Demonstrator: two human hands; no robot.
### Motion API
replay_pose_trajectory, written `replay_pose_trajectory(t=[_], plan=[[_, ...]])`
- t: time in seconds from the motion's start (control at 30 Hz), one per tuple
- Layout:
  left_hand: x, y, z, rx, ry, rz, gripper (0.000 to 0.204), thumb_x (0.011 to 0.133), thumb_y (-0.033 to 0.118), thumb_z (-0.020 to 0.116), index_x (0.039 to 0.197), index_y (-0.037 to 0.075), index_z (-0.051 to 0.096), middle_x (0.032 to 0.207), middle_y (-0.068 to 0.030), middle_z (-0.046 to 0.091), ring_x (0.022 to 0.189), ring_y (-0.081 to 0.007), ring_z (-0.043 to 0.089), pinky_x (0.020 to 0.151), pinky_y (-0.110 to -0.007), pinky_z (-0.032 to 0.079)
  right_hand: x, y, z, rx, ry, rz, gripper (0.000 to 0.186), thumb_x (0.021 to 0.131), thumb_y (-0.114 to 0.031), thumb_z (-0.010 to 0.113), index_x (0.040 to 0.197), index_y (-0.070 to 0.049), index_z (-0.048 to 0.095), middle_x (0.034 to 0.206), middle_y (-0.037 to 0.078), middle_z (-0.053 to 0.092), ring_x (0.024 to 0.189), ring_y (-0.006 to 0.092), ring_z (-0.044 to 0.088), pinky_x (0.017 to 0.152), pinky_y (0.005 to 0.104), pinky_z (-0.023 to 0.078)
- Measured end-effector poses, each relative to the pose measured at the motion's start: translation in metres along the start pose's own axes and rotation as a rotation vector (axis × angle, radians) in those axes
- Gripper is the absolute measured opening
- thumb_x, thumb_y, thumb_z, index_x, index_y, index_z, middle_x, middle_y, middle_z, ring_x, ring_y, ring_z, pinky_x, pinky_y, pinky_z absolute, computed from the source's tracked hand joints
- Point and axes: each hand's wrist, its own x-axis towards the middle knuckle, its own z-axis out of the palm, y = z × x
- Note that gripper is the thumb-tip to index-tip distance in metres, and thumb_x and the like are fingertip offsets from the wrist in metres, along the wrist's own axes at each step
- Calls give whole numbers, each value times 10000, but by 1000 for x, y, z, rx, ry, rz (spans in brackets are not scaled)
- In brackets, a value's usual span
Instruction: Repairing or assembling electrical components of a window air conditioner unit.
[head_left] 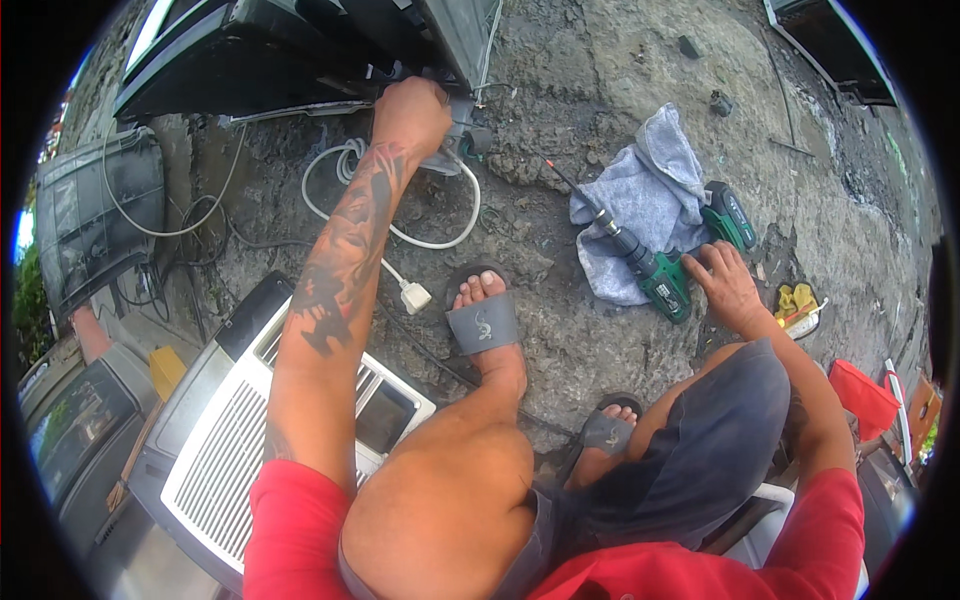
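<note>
At the top, my left hand [410, 115] reaches to the edge of an opened dark appliance casing [230, 75]. Its fingers curl inward, and what they grip is hidden behind the hand. Beside that wrist, a white power cord [447, 243] loops over the ground to a white plug [415, 297]. On the right, my right hand [728, 285] has its fingers closed at the handle of a green-and-black cordless drill [648, 272]. The drill lies on a grey cloth [640, 190], its long bit pointing up and left. Its battery [732, 214] is at the far side of the handle.
Under my left arm lies a white slatted panel [225, 470]. A dark plastic cover [100, 215] is at the left, with loose cables nearby. A yellow item [797, 303] and a red piece [863, 398] lie at the right. The rough ground [560, 60] is uneven.
</note>
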Motion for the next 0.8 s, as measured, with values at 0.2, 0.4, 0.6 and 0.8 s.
replay_pose_trajectory(t=[0.2, 0.4, 0.6, 0.8], plan=[[-3, -11, 14, -157, 188, -50, 253, 816, 223, 707, 991, 45, 753, 908, -161, 736, 898, -330, 711, 824, -396, 547, 19, 6, 5, -43, 62, -91, 629, 797, -52, 580, 1411, -102, 451, 1176, 155, 513, 1152, 361, 511, 1057, 468, 405], [-12, -13, 20, -252, 218, -28, 247, 833, 199, 694, 1019, 42, 743, 919, -149, 739, 880, -314, 719, 809, -374, 552, 28, 16, -2, 107, 40, -151, 624, 739, 1, 590, 1349, -63, 480, 1088, 160, 514, 1066, 354, 525, 997, 462, 427], [-11, -20, 13, -225, 193, -13, 248, 825, 193, 704, 1022, 48, 745, 912, -160, 737, 879, -307, 722, 815, -372, 554, 20, 11, -34, 103, 274, -176, 601, 686, 27, 625, 1275, -20, 516, 1058, 182, 521, 1018, 385, 547, 957, 492, 436], [-14, -19, 9, -285, 160, 7, 240, 822, 207, 710, 1012, 65, 751, 896, -161, 736, 880, -320, 718, 826, -377, 553, 32, 4, -88, 67, 282, -174, 638, 655, 9, 655, 1279, -19, 524, 1029, 169, 530, 985, 362, 547, 932, 469, 436]])
